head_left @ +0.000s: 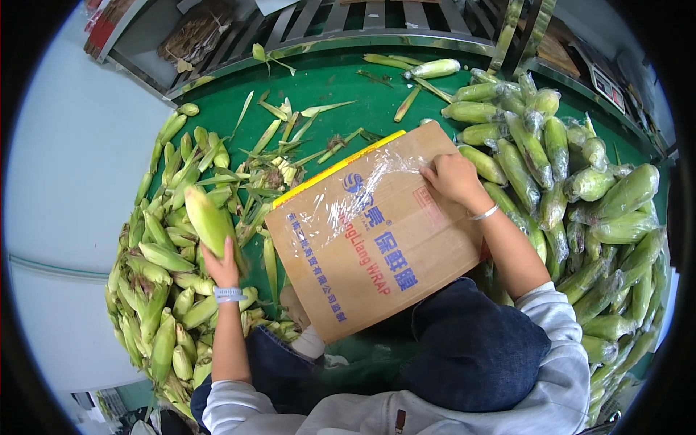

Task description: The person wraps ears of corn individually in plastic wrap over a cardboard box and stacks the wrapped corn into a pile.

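My left hand (223, 265) is closed around the lower end of an ear of corn (209, 220) in its pale green husk, raised over the heap of unwrapped corn (170, 257). Across my lap lies a large brown cardboard box (312, 254), tilted, with a yellow strip (337, 170) along its far edge. Clear plastic wrap (377, 174) stretches shiny and wrinkled over the top of the box. At its far right part, my right hand (457, 180) has its fingers curled and pressed together at the edge of the wrap.
To the right rises a big pile of film-wrapped corn (518, 156). Loose husks and leaves (290, 138) litter the green floor (232, 80) beyond the box. A metal slatted rack (304, 22) stands at the back, with a scale (607, 88) at far right.
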### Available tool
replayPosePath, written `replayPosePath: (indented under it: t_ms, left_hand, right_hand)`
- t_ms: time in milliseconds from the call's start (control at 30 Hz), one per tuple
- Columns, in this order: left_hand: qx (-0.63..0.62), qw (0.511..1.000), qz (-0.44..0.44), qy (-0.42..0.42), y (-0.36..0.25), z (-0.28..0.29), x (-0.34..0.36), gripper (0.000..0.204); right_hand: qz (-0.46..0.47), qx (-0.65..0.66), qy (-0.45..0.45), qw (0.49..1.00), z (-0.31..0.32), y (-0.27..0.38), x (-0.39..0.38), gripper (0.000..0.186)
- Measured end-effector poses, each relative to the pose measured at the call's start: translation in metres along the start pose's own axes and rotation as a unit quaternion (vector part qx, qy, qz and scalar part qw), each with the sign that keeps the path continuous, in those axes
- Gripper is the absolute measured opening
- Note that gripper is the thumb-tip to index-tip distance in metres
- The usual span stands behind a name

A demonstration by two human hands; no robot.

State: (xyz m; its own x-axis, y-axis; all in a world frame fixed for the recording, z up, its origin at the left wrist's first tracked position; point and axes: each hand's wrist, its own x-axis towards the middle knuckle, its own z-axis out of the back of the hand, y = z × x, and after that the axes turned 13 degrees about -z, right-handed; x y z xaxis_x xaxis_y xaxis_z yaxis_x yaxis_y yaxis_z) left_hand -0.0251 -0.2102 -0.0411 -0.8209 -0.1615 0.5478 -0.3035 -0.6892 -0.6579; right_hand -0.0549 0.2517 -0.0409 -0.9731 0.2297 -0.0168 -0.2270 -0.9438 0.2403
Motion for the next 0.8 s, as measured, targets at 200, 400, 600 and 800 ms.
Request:
replayPosePath:
  t_ms: [200,400,600,800]
  left_hand:
    - [0.03,0.944,-0.25,0.213,-0.117,-0.091,0.04,0.069]
    - [0.021,0.89,-0.226,0.395,-0.132,-0.157,0.019,0.075]
    - [0.064,0.926,-0.338,0.153,-0.138,-0.117,-0.02,0.025]
    - [0.306,0.851,-0.372,0.21,-0.101,-0.111,-0.037,0.019]
  right_hand:
    - [-0.092,0.605,0.396,0.685,0.017,-0.018,-0.028,0.017]
    - [0.005,0.824,0.224,0.521,0.05,-0.025,-0.008,0.015]
    - [0.378,0.099,-0.116,0.913,0.004,0.054,0.016,0.065]
    - [0.388,-0.025,-0.023,0.921,0.014,0.07,0.031,0.065]
